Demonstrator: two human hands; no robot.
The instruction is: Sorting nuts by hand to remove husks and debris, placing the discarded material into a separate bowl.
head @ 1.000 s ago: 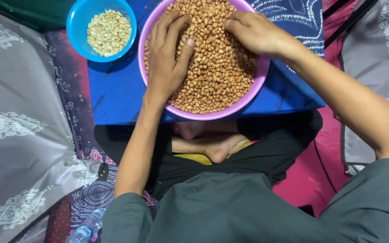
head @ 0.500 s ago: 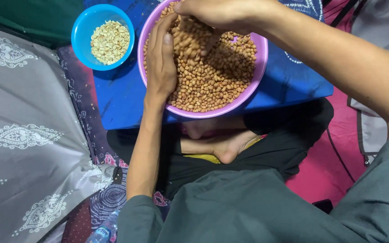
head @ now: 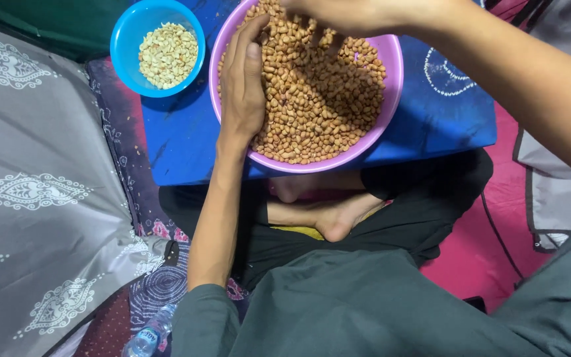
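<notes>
On blue table [head: 186, 142]: purple bowl [head: 391, 86] of peanuts [head: 318, 106]. Left hand [head: 242, 86] flat, fingers together, resting on peanuts. Right hand [head: 338, 14] above, grip unclear. Blue bowl [head: 121, 46] beside.

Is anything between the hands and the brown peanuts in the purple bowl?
Nothing visible. The left hand lies flat on the brown peanuts in the purple bowl, and the right hand hovers right above them.

The right hand [head: 345, 14] has lifted off the peanuts [head: 318, 99] and swung leftward above the purple bowl [head: 391, 79].
</notes>
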